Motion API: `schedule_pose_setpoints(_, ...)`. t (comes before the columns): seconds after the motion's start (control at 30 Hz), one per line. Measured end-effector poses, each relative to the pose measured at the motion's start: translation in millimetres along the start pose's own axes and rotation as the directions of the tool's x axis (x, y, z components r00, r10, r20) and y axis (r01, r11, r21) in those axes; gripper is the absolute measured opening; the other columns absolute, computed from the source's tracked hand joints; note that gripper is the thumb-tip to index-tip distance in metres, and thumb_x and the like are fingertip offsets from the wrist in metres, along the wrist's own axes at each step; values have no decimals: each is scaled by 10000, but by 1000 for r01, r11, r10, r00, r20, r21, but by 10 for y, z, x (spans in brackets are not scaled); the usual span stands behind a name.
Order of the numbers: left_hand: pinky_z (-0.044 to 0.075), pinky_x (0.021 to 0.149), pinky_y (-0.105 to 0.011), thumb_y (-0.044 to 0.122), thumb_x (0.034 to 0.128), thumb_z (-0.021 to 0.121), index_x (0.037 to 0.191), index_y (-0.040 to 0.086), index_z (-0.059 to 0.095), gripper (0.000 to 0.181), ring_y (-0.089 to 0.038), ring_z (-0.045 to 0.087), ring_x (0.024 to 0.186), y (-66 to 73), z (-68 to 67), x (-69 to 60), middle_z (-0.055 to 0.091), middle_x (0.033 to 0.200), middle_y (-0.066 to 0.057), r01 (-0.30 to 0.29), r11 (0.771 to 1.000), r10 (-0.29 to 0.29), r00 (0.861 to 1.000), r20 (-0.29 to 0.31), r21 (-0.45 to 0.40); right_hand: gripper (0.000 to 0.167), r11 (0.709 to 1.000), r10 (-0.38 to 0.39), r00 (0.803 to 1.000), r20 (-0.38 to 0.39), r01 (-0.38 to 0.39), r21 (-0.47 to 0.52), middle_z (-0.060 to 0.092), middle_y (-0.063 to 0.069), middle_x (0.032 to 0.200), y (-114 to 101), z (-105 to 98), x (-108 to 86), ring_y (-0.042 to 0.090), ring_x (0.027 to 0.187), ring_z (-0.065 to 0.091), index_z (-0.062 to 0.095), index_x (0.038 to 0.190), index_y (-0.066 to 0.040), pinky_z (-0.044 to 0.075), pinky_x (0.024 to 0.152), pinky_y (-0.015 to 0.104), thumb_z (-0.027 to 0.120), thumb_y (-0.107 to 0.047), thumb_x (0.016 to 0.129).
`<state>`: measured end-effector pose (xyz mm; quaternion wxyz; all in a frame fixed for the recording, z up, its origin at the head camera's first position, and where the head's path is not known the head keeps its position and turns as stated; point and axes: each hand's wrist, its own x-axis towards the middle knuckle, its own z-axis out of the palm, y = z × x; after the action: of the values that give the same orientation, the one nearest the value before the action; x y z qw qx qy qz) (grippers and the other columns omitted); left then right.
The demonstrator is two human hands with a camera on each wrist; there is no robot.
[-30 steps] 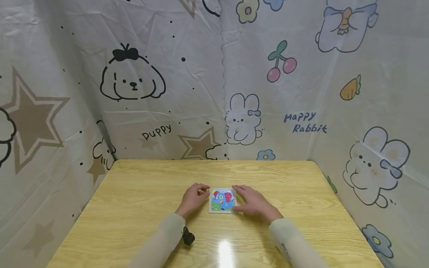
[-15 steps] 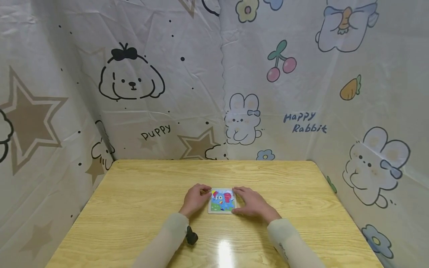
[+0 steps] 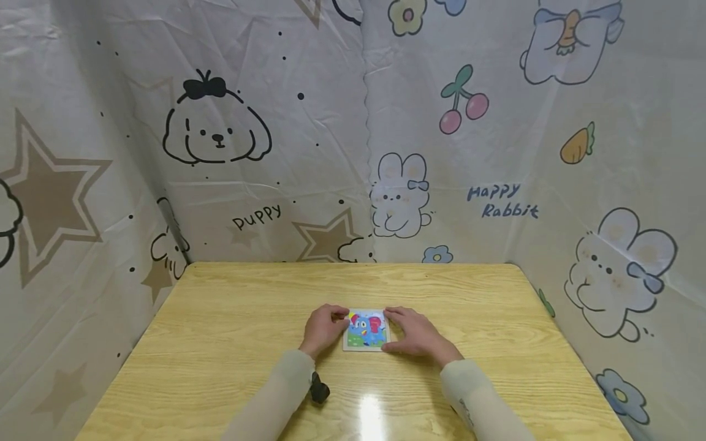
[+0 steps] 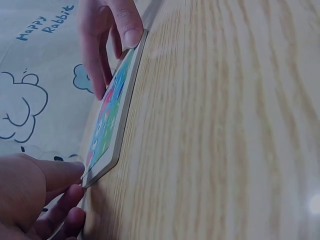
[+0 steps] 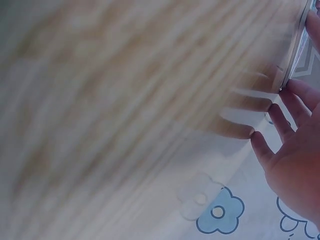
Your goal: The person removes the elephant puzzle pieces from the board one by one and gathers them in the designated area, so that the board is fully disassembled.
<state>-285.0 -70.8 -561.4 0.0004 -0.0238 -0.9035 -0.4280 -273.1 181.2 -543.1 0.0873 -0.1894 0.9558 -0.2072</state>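
A small square picture puzzle point(image 3: 366, 331) in a pale wooden frame lies flat on the table, showing a blue elephant with a pink ear. My left hand point(image 3: 322, 331) is at its left side. In the left wrist view, the thumb and curled fingers of that hand pinch the corner of the frame point(image 4: 119, 142). My right hand point(image 3: 416, 332) spans the right side, thumb on the near corner and fingertips at the far corner. The right wrist view shows the puzzle's edge point(image 5: 296, 50) side-on, with the right hand's fingers point(image 5: 296, 107) touching down beside it.
The light wood-grain table point(image 3: 248, 306) carries a bright reflection near its front edge. Printed fabric point(image 3: 320, 122) hangs around its back and sides. A small black object point(image 3: 318, 389) is attached at the left sleeve cuff.
My left hand has shifted slightly right, closing in on the puzzle's left edge. My right hand has barely moved, and the puzzle lies almost where it was.
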Motion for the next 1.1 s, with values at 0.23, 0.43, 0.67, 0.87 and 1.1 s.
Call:
schedule_pose_setpoints(0.23,505,1001,-502,178,930,784,1141,137,793,215,-273,654,1100,-13,35,-12,724,1118,-52,0,1000,-1,1000,-19,-22,851,1000,4,1000,2,-4,9,439,84,1618,1,3,8,372,1508,368,500,1539,-123,289,1214,606,831,-492,846)
schedule_pose_setpoints(0.43,496,1015,-511,159,920,789,1125,129,802,208,-290,650,1118,-15,54,-20,725,1113,-59,10,999,-12,999,-32,-51,850,1000,3,1000,5,-3,11,439,83,1618,14,7,19,370,1507,368,502,1537,-126,289,1215,602,832,-494,846)
schedule_pose_setpoints(0.67,517,976,-490,141,884,825,1086,135,813,202,-253,675,1064,-2,99,-9,759,1058,-33,30,998,-35,997,-73,-61,851,1000,1,1000,2,-1,23,445,85,1614,17,4,25,372,1506,370,507,1533,-122,290,1214,605,839,-487,840)
schedule_pose_setpoints(0.87,512,959,-470,127,867,841,1078,129,808,213,-224,663,1019,19,125,13,751,1020,-14,68,995,-75,994,-85,-77,844,999,3,1000,3,-3,38,443,93,1615,3,-5,17,379,1506,365,506,1533,-119,281,1215,613,841,-472,843)
schedule_pose_setpoints(1.1,504,954,-456,111,868,839,1086,122,802,222,-208,645,1008,29,121,10,745,1024,-11,90,990,-98,992,-76,-112,838,999,0,1000,4,0,49,445,103,1612,-9,-8,11,387,1504,365,509,1530,-109,276,1216,618,845,-454,845)
